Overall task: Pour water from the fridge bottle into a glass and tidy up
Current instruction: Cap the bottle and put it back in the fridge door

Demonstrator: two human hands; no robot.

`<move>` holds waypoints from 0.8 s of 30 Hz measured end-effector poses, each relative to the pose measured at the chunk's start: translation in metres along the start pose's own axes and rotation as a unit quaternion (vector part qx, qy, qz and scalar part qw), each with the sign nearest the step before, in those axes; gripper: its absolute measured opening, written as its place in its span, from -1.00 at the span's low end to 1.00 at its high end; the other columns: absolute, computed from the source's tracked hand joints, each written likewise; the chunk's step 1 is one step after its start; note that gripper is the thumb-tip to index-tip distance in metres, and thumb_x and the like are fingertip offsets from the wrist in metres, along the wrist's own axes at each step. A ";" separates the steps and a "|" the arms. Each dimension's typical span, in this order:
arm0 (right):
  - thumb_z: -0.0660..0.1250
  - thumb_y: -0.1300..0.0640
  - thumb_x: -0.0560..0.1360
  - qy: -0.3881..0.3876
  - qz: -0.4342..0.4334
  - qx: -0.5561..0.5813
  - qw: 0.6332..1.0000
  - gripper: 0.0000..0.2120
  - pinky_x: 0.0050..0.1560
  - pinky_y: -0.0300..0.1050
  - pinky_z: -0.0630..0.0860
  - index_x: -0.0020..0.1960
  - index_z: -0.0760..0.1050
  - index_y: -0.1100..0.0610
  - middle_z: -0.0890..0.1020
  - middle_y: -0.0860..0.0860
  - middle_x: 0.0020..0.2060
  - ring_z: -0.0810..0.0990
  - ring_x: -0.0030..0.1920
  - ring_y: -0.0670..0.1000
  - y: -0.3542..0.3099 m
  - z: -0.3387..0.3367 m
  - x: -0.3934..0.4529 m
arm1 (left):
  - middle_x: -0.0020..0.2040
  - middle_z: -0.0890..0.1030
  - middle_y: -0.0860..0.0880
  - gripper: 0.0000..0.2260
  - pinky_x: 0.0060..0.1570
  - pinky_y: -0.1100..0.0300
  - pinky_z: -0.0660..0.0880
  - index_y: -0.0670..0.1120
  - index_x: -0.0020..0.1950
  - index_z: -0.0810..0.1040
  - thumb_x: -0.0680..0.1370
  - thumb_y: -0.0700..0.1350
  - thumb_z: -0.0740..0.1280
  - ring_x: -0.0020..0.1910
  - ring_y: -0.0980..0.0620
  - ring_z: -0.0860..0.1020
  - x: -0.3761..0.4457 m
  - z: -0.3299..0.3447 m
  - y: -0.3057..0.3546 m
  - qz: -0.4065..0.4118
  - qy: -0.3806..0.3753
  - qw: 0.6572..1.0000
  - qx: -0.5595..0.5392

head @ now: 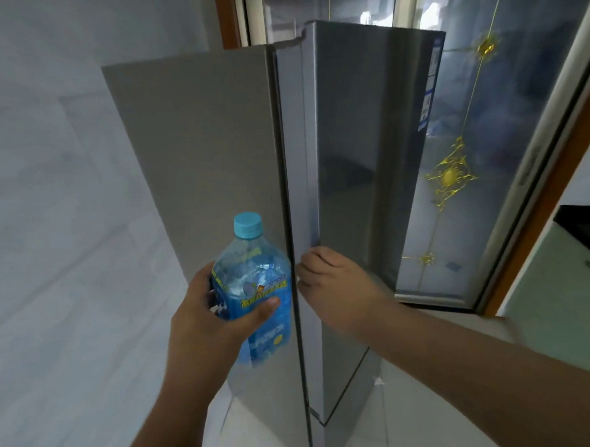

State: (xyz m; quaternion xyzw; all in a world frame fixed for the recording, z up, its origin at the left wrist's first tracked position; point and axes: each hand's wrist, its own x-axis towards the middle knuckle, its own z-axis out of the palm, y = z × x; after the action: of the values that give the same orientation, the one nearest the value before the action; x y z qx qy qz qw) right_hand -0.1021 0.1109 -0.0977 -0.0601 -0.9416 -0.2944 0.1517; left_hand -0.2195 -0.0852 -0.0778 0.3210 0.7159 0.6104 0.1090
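A clear plastic water bottle (255,279) with a light blue cap and a blue label stands upright in my left hand (210,325), which is wrapped around its middle. Water fills its lower part. Just right of it rises the silver fridge (199,153). My right hand (333,282) rests on the edge of the fridge door (358,153), fingers curled around that edge at the seam. The door stands slightly ajar, angled away from the fridge body. The inside of the fridge is hidden. No glass is in view.
A white tiled wall (49,200) fills the left side. Behind the fridge is a sliding glass door (479,147) with gold ornaments and a wooden frame. A pale green counter (560,299) with a dark appliance on it sits at the right edge. Light floor tiles lie below.
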 end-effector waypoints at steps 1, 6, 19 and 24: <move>0.30 0.16 0.48 -0.004 0.009 -0.003 1.000 -0.82 0.44 0.08 0.33 -0.03 0.67 0.15 0.62 0.06 -0.04 0.53 0.17 0.17 -0.002 0.000 -0.002 | 0.09 0.69 0.26 -0.34 0.10 -0.06 0.68 0.27 0.23 0.53 0.17 0.18 0.66 0.06 0.19 0.69 0.001 0.003 -0.001 -0.001 -0.005 1.000 -0.002; 0.29 0.03 0.47 -0.080 0.026 -0.004 0.996 -0.71 0.53 0.08 0.13 0.04 0.73 0.10 0.68 0.00 0.00 0.52 0.24 0.12 -0.011 -0.009 -0.003 | 0.10 0.67 0.30 -0.28 0.12 -0.06 0.68 0.27 0.26 0.51 0.14 0.25 0.64 0.10 0.18 0.67 0.006 0.011 -0.004 0.010 -0.024 1.000 -0.004; 0.45 0.17 0.33 -0.083 0.061 0.051 0.993 -0.61 0.32 0.13 0.49 0.17 0.65 0.09 0.62 0.04 0.12 0.59 0.21 0.14 0.021 -0.018 -0.059 | 0.04 0.65 0.40 -0.40 0.09 -0.03 0.68 0.35 0.14 0.50 0.18 0.17 0.65 -0.01 0.39 0.63 0.006 0.010 -0.008 0.006 -0.028 0.999 -0.018; 0.19 0.13 0.51 -0.011 0.015 0.038 0.999 -0.66 0.25 0.02 0.38 0.14 0.68 0.07 0.58 0.02 0.31 0.51 0.35 0.09 0.010 -0.009 -0.030 | 0.07 0.65 0.38 -0.37 0.09 -0.04 0.68 0.36 0.15 0.49 0.15 0.22 0.66 0.00 0.32 0.66 0.008 0.012 -0.007 0.010 -0.027 1.000 -0.012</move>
State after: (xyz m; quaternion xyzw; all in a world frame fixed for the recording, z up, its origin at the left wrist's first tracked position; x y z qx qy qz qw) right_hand -0.0693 0.1129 -0.0952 -0.0712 -0.9529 -0.2550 0.1480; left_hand -0.2216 -0.0709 -0.0851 0.3428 0.7020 0.6114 0.1260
